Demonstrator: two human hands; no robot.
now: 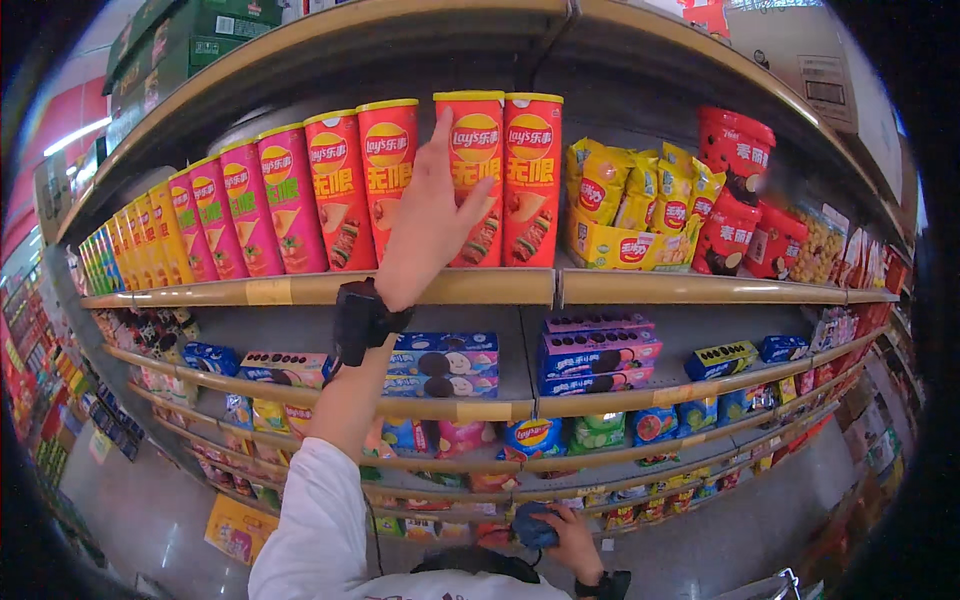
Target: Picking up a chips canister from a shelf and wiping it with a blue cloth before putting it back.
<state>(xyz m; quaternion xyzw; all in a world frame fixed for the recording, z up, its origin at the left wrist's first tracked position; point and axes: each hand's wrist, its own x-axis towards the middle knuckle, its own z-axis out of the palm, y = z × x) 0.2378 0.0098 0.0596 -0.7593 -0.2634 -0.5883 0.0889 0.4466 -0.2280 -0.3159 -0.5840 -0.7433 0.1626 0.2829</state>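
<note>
My left hand (429, 206) is raised to the upper shelf, at a red Lay's chip canister (480, 139) with a yellow lid. Its fingers point up along the canister's left side and the thumb spreads across the front; whether they press on it is unclear. Another red canister (532, 180) stands close on the right. Left of the hand, across a narrow gap, is a further red canister (375, 142), partly covered by the hand. Low in the view, my right hand (574, 541) grips a bunched blue cloth (535, 523).
Pink canisters (281, 202) and yellow ones (169, 232) continue the row leftward. Right of it are a yellow carton of snack bags (607, 244) and red tubs (724, 229). The shelf's front edge (487, 287) runs beneath my left wrist. Boxed cookies (446, 364) sit one shelf below.
</note>
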